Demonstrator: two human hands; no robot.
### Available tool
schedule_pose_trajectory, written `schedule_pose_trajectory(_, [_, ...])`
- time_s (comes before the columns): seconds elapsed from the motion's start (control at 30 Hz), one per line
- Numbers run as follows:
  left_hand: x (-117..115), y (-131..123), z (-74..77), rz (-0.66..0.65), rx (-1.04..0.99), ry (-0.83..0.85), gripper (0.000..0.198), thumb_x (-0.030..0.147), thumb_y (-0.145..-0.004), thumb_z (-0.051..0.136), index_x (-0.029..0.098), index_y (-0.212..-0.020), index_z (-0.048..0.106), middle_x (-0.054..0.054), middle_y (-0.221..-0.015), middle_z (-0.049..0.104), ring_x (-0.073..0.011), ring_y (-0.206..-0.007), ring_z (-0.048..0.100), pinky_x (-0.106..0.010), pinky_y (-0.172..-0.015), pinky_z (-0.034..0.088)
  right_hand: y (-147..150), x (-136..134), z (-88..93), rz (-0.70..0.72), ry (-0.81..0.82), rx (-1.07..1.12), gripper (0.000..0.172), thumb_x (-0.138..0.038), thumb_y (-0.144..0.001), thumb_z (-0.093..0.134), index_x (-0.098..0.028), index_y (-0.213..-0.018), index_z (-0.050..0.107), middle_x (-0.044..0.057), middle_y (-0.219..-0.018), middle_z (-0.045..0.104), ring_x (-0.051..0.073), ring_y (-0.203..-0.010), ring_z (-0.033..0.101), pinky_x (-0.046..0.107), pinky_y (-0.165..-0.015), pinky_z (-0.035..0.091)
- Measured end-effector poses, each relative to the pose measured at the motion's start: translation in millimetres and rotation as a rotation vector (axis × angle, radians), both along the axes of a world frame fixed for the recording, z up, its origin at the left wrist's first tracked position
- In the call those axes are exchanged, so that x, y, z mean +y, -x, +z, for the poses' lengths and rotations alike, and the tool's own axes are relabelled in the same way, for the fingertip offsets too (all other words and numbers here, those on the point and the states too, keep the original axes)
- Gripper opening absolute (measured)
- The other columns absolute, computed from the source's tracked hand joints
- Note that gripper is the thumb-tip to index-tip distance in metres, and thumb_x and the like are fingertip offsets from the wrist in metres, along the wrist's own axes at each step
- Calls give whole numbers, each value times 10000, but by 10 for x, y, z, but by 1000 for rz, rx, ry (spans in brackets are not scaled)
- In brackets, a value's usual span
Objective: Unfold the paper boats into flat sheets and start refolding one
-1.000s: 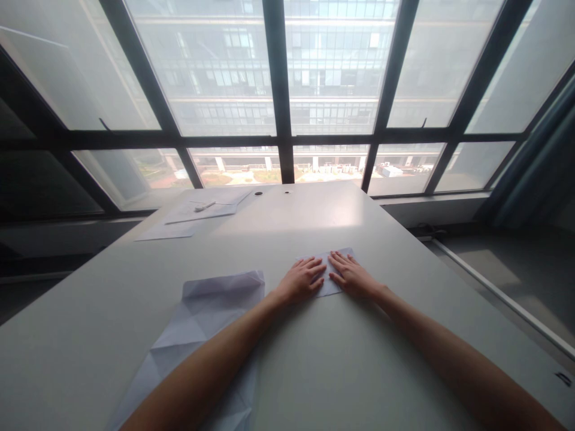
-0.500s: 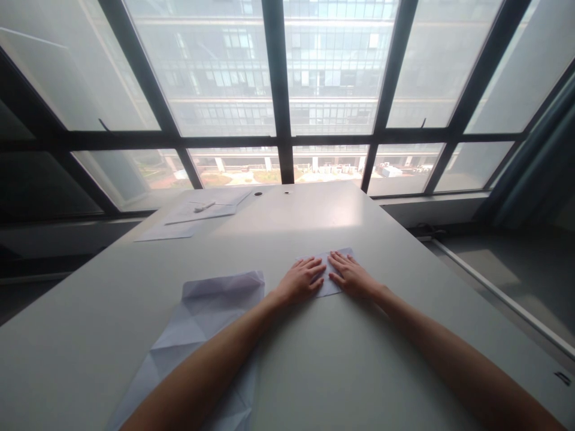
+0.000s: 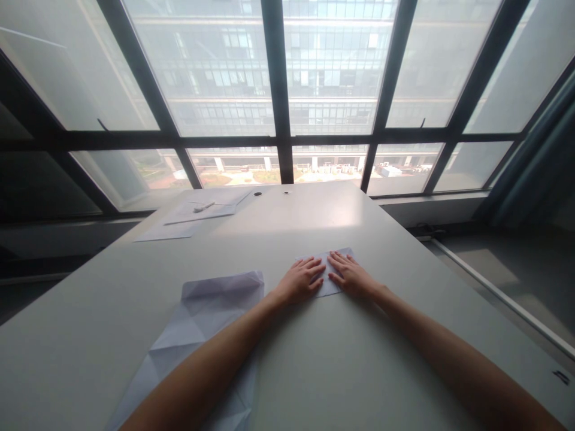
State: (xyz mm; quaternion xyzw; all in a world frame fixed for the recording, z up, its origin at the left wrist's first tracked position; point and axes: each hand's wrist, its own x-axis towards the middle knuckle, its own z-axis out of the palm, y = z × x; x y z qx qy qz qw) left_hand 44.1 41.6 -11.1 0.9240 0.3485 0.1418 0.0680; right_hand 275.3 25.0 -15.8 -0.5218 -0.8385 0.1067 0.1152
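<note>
A small folded piece of white paper [image 3: 331, 289] lies flat on the table, partly covered by both hands. My left hand [image 3: 302, 280] rests palm down on its left part, fingers spread. On its right part lies my right hand [image 3: 351, 275], likewise flat with the fingers apart. A narrow strip of paper shows between the two hands. Under and beside my left forearm is a larger creased sheet of paper [image 3: 197, 317], its far edge folded over; the forearm hides part of it.
The white table [image 3: 359, 353] reaches to the large windows [image 3: 332, 72]. At its far left lie several paper sheets [image 3: 171, 231] with a small white object [image 3: 204, 207] on top, perhaps a pen. A dark curtain [image 3: 534, 149] hangs at the right.
</note>
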Motion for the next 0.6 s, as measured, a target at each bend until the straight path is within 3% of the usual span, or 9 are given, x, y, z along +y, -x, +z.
schedule_pose_trajectory(0.6, [-10,1,10,-1,-14,7,464,391,-992,493,290,-1445,517,-35,-1547,452,-273,-1446,387,-489,-1218,292,-8,7,-11,2,-10,0,647,-483,-1011,358,-145,-1562,325,123,-1638,241,238,-1530,182,461,-1239,142])
